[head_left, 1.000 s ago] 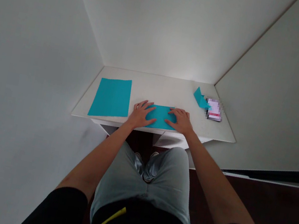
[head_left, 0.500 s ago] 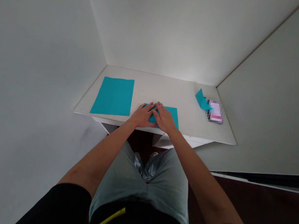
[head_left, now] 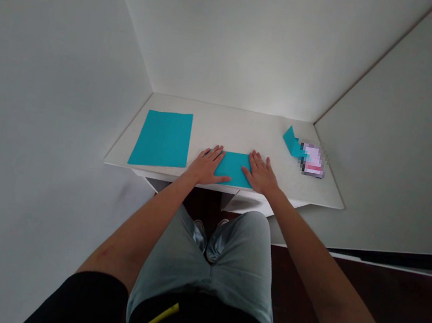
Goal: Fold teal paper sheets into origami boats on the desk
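Note:
A folded sheet of teal paper (head_left: 232,168) lies flat near the front edge of the white tabletop (head_left: 242,127). My left hand (head_left: 207,166) rests palm down on its left end, fingers stretched out and thumb pointing right. On its right end lies my right hand (head_left: 260,174), also flat with the fingers spread. Both ends of the paper are partly hidden under the hands. Left of my left hand is a larger, unfolded teal sheet (head_left: 162,138), untouched.
At the right of the tabletop sits a small folded teal paper piece (head_left: 293,143), touching a blurred pink and white item (head_left: 313,161). White walls enclose the table at the back and both sides. Below the front edge is a white drawer or shelf unit (head_left: 248,203).
My right hand has slid right along the folded paper, away from my left hand, uncovering the paper's middle. My left hand has stayed nearly in place.

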{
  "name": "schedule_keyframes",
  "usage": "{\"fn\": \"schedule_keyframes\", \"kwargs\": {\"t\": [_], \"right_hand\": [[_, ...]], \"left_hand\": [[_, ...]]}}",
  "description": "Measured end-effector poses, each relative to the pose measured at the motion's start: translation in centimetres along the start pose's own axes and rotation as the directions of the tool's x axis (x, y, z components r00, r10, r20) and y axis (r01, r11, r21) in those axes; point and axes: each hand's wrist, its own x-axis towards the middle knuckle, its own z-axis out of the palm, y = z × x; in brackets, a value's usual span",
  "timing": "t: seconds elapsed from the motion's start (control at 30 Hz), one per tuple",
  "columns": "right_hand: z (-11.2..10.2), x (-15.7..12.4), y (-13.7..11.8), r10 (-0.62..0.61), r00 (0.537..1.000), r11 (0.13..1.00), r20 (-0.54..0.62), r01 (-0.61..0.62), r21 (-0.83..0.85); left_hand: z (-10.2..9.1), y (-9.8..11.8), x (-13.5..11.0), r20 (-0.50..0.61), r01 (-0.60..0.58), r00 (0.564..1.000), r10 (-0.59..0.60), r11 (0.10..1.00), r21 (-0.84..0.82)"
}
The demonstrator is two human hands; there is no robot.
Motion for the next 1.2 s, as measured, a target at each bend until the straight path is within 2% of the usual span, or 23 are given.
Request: {"fn": "schedule_keyframes", "kwargs": {"t": [0.13, 0.3, 0.43, 0.63, 0.7, 0.83, 0.97, 1.2], "right_hand": [[-0.6, -0.5, 0.5, 0.039, 0.999, 0.999, 0.006, -0.039, -0.024], [-1.0, -0.7, -0.2, 0.054, 0.998, 0.999, -0.012, -0.054, 0.003], [-0.9, -0.8, -0.2, 0.075, 0.996, 0.997, -0.056, -0.073, 0.032], [-1.1, -1.1, -0.4, 0.082, 0.99, 0.994, -0.118, -0.073, 0.077], [-1.4, -1.3, -0.5, 0.072, 0.985, 0.993, -0.155, -0.057, 0.101], [-2.1, -1.8, -0.5, -0.002, 0.977, 0.979, -0.215, 0.045, 0.197], [-2.2, -2.1, -0.3, -0.092, 0.959, 0.939, -0.268, 0.173, 0.298], [-1.9, -2.7, -0.4, -0.134, 0.965, 0.903, -0.226, 0.213, 0.374]], "left_hand": [[-0.2, 0.4, 0.3, 0.015, 0.042, 0.999, -0.042, 0.999, -0.02], [0.6, 3.7, 1.8, 0.021, 0.198, 0.98, -0.198, 0.98, 0.0], [1.2, 5.7, 2.1, -0.013, 0.116, 0.993, -0.116, 0.993, -0.005], [0.1, 4.3, 2.2, 0.044, 0.07, 0.997, -0.07, 0.997, -0.019], [-0.2, 4.0, 2.1, 0.03, 0.078, 0.997, -0.077, 0.997, -0.015], [-0.1, 4.1, 1.8, -0.049, 0.146, 0.988, -0.147, 0.989, -0.01], [0.2, 4.4, 1.7, -0.052, 0.157, 0.986, -0.158, 0.987, -0.018], [0.0, 4.0, 1.7, -0.051, 0.117, 0.992, -0.118, 0.993, -0.026]]}}
